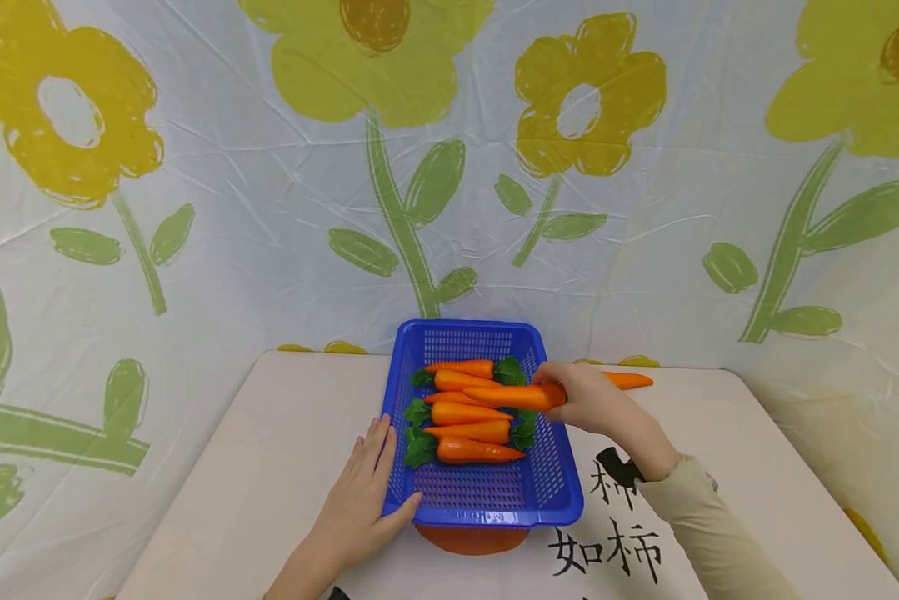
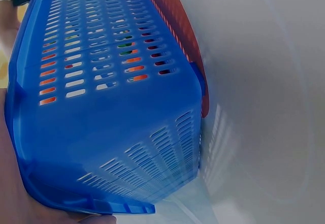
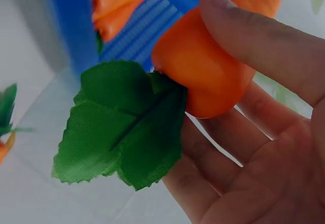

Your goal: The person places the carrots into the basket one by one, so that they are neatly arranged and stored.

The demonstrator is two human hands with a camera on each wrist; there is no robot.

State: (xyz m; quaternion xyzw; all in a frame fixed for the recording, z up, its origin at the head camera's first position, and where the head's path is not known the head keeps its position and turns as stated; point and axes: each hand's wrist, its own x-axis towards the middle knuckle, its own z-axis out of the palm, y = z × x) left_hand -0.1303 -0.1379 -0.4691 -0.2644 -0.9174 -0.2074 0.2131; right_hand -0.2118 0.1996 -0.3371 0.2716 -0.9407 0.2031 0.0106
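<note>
My right hand [image 1: 595,400] grips an orange carrot [image 1: 505,397] by its thick end, above the right half of a blue plastic basket [image 1: 486,518]. Close up in the right wrist view, thumb and fingers hold the carrot around its top, and its green leaves [image 3: 132,122] hang free beside the palm. Several carrots [image 1: 473,451] lie crosswise in the basket, their leafy ends pointing to either side. Along the basket's left rim rests my left hand [image 1: 355,496], fingers straight and thumb by the near corner. Its lower edge also shows in the left wrist view.
Another carrot [image 1: 629,380] lies on the white table to the right, partly hidden behind my right hand. Beneath the basket's near end a reddish-brown round shape [image 1: 471,542] shows. Black characters [image 1: 606,550] mark the tablecloth. A flower-patterned cloth [image 1: 486,250] hangs behind the table.
</note>
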